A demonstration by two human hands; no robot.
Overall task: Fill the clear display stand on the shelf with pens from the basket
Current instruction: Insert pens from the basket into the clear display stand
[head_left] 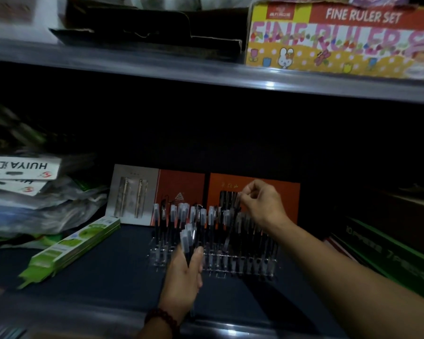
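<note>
The clear display stand (216, 267) sits on the dark shelf, holding several black pens (174, 216) with clear caps standing upright in rows. My left hand (184, 277) is in front of the stand's left half and grips a small bunch of pens (189, 234), their caps pointing up. My right hand (262, 204) is above the stand's right half and pinches the top of a single pen (231, 226) that slants down toward the stand. The basket is out of view.
Orange and grey pen boxes (181, 192) lean behind the stand. A flat green package (69, 248) lies to the left beside a heap of bagged goods (34, 201). Dark green boxes (387, 253) sit to the right. A ruler set box (340, 37) stands on the upper shelf.
</note>
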